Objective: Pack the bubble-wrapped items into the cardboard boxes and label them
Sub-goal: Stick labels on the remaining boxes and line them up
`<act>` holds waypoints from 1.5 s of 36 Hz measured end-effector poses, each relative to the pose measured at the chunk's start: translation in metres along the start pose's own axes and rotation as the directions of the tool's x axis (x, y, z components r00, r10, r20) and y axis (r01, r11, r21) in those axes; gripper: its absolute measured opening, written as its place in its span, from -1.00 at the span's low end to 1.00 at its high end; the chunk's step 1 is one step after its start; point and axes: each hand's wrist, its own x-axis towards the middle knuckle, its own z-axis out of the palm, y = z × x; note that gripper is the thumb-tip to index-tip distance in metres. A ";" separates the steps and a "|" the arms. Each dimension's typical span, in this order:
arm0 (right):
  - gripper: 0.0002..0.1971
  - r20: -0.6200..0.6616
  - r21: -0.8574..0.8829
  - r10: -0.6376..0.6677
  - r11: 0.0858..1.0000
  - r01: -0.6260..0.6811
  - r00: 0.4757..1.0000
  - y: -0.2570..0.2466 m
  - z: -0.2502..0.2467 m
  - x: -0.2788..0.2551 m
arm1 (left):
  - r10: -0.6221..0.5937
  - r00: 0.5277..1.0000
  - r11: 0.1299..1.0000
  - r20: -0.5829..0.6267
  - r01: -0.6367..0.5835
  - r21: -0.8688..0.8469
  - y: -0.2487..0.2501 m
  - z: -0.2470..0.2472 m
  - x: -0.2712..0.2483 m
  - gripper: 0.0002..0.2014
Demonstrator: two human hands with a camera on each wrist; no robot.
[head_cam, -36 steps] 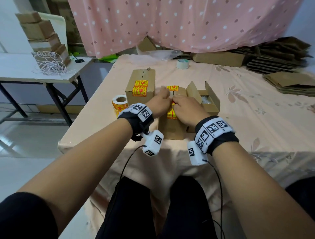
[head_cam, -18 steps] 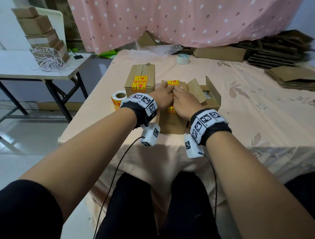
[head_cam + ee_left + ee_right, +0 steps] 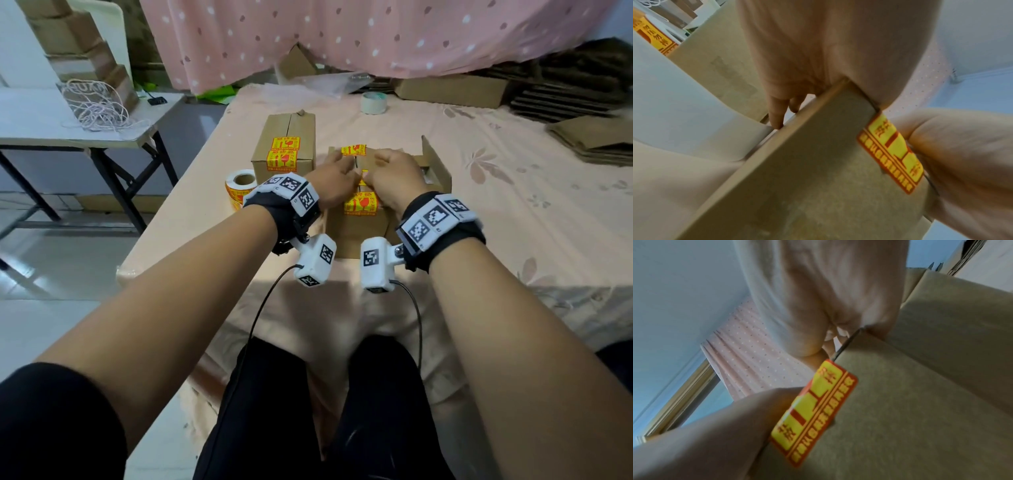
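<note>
One box [image 3: 287, 147] stands sealed and labelled; both the left hand [image 3: 335, 181] and right hand [image 3: 394, 178] press flat-fingered on the middle box [image 3: 356, 233], smoothing its labels. Right-hand open box [image 3: 435, 164] remains unsealed.

Brown box [image 3: 356, 233], yellow-red labels [image 3: 360, 204], pink white-dotted curtain [image 3: 342, 31].

Head cam: I look forward-down over table [image 3: 513, 212] | wrist cams: very close, upward along palms | shared: labelled box [image 3: 356, 233], its front sticker [image 3: 892, 152].
</note>
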 end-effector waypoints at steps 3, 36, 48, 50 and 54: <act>-0.40 -0.010 -0.040 -0.007 0.999 0.007 1.000 0.000 0.001 0.002 | -0.048 0.996 0.991 0.070 0.056 -0.118 -0.001 -0.002 0.003 -0.59; -0.72 0.160 -0.582 0.036 0.810 0.064 0.987 -0.040 -0.019 0.034 | 0.015 1.000 0.798 0.012 -0.020 0.602 0.029 -0.042 0.031 -0.77; -0.64 0.387 -0.622 0.065 0.755 0.208 0.920 -0.038 -0.013 0.041 | 0.109 0.986 0.840 0.124 -0.158 0.520 0.015 -0.020 0.039 -0.62; -0.61 0.395 -0.622 0.076 0.755 0.205 0.916 -0.037 -0.013 0.041 | 0.108 0.988 0.854 0.106 -0.147 0.499 0.013 -0.019 0.040 -0.61; -0.44 0.372 -0.661 0.128 0.732 0.166 0.919 -0.036 -0.017 0.046 | 0.081 0.991 0.889 0.104 -0.119 0.442 0.014 -0.022 0.037 -0.67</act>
